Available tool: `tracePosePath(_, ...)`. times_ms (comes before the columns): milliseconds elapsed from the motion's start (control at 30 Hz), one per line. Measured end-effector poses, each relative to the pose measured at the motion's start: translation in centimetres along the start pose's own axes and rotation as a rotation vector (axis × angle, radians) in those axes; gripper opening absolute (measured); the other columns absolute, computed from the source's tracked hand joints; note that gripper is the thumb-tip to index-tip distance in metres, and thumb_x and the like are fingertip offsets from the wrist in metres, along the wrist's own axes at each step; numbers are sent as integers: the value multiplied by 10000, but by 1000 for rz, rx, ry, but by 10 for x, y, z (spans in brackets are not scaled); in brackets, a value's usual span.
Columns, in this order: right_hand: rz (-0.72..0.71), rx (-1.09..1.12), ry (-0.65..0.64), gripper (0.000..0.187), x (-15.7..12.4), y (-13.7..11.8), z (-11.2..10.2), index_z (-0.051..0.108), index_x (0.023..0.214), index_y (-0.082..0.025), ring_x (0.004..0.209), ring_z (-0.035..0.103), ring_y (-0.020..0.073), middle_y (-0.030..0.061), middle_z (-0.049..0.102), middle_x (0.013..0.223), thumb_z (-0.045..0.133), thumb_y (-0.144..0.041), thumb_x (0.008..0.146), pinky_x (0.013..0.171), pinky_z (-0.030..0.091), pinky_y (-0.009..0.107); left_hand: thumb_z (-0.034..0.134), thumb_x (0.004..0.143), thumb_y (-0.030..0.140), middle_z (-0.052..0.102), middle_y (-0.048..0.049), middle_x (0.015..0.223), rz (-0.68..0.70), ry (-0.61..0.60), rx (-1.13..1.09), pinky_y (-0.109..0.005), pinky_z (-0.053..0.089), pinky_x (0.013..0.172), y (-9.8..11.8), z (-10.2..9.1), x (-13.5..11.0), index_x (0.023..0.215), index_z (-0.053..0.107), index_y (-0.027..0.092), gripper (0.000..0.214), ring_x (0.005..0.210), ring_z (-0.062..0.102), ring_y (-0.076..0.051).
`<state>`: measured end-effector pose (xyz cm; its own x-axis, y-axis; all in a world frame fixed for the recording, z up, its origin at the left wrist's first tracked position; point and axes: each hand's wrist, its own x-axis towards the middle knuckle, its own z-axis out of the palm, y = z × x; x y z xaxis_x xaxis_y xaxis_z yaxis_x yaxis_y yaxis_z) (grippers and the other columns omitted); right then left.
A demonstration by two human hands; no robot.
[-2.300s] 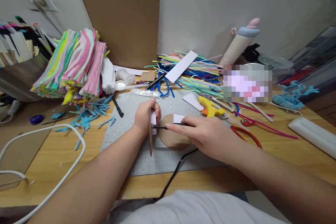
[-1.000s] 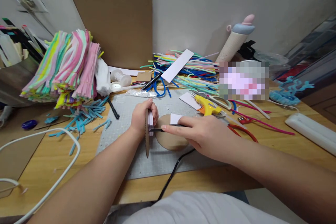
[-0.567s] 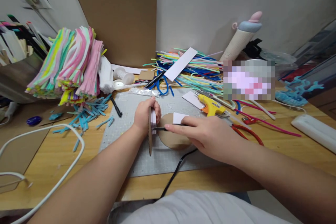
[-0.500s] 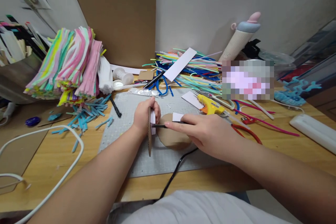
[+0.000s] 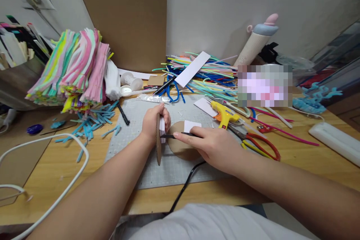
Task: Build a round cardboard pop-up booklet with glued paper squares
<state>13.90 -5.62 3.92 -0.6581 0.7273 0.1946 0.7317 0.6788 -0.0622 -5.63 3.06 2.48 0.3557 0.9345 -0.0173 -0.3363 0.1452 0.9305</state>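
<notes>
My left hand (image 5: pixel 156 122) is closed around a brown cardboard disc (image 5: pixel 158 148) stood on edge, with a small stack of white pieces (image 5: pixel 162 129) against its right face. In my right hand (image 5: pixel 215 146) is a slim black tool (image 5: pixel 168 136), index finger stretched along it. Its tip reaches the white stack; whether it is a knife, tweezers or a pen I cannot tell. Beneath the tool, a second round cardboard piece (image 5: pixel 182 150) lies on the grey cutting mat (image 5: pixel 149 176), with a white card (image 5: pixel 192 125) at its upper edge, partly covered by my right hand.
A yellow glue gun (image 5: pixel 225 114) and red-and-yellow-handled scissors (image 5: pixel 261 146) lie right of my right hand. Pipe cleaners (image 5: pixel 202 71) are heaped behind the mat, more bundles (image 5: pixel 67 67) stand left. A black cable (image 5: pixel 187 182) crosses the front edge; a white cable (image 5: pixel 84 153) loops left.
My right hand and the black tool have shifted slightly left and down, uncovering more of the scissors. My left hand and the upright disc have moved a little left.
</notes>
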Motion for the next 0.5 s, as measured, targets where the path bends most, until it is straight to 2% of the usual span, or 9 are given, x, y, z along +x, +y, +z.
tracePosePath(300,-27,36,-20,583,1,-1,8,443,1407,-358,647,545,129,7,633,903,472,-96,887,550,275,269,481,867,493,443,-10,321,-5,-26,6,-235,309,363,-2,-3,1,407,497,166,565,296,438,-112)
tracePosePath(500,-24,40,-42,594,1,-1,6,438,1409,-360,649,548,126,9,638,908,457,-84,884,548,275,264,455,881,444,445,-19,322,-19,-35,9,-239,300,365,1,-1,0,405,500,167,552,305,441,-116)
